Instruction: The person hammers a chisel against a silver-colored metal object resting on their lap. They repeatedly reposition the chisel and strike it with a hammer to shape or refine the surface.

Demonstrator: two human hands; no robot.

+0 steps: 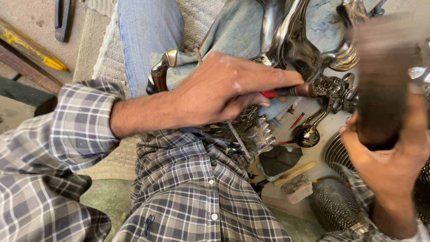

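Single head-worn view, looking steeply down, close over lap and floor

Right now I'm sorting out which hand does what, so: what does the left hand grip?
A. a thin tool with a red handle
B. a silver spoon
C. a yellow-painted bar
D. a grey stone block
A: the left hand is closed around a thin tool with a red handle, its tip set against the shiny metal piece in the lap.

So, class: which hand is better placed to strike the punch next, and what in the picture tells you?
The right hand. It grips the raised, blurred mallet above the work, while the left hand is busy holding the red-handled punch against the metal piece.
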